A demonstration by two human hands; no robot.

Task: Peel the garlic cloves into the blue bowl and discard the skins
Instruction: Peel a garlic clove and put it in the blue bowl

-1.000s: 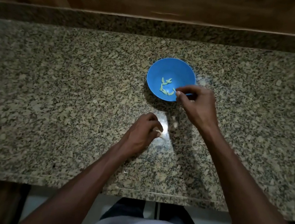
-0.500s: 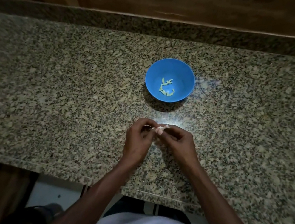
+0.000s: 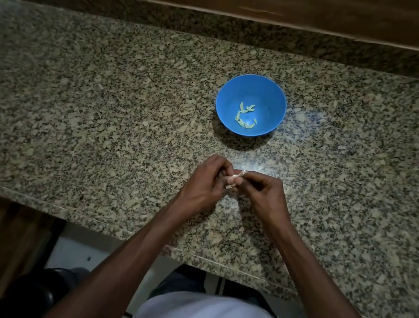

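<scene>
Speckled granite countertop (image 3: 96, 125), dimly lit, with both hands working a garlic clove just in front of a bowl.

On the stone sits a round blue plastic bowl (image 3: 275, 97) holding a small cluster of pale, peeled garlic cloves (image 3: 246, 116) at its bottom. Nearer the counter edge, the left hand (image 3: 205, 183) and right hand (image 3: 266, 197) meet, fingers curled, both pinching a small pale garlic clove with papery skin (image 3: 235, 178) between their fingertips. It is held above the counter, well apart from the bowl.
</scene>
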